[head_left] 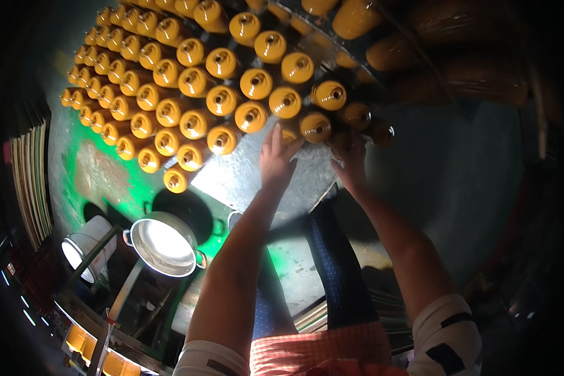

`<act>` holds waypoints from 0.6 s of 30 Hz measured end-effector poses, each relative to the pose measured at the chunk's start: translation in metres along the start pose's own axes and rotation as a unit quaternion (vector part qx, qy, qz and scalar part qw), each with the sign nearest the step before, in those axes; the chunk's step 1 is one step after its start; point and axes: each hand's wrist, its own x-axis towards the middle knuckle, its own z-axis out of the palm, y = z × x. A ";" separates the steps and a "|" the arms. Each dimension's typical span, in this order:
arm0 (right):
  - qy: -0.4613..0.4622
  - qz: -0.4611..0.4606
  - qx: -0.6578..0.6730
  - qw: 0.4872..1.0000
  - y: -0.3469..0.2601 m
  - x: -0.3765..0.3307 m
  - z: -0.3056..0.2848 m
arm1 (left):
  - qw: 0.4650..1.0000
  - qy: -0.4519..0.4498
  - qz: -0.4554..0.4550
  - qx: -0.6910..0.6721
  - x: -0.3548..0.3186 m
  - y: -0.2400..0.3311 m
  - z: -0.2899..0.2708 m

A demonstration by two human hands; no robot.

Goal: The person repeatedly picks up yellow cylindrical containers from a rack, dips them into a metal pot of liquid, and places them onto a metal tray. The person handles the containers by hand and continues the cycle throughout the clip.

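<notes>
Rows of glossy orange-yellow narrow-necked bottles [222, 100] stand upright and close together, mouths up. At the near edge of this group, my left hand [277, 164] has its fingers and thumb around a bottle [288, 135], which is partly hidden by them. To its right, my right hand [352, 164] is closed around another bottle [339, 141] in deep shade; little of it shows. Between the hands, slightly farther away, stands a bottle [315, 128] that neither hand grips. Two darker bottles [357, 116] are just beyond my right hand.
Near my legs, a pale grey board [307, 182] lies under the hands. A two-handled metal pot [163, 245] and a white bucket [88, 247] stand at the left. Stacked thin boards [31, 182] are at the far left. Larger shaded brown-orange vessels [457, 69] lie at the back right.
</notes>
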 end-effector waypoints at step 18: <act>0.008 0.079 0.250 0.965 -0.042 -0.093 -0.079 | 0.990 0.013 0.121 -0.075 -0.120 0.020 -0.137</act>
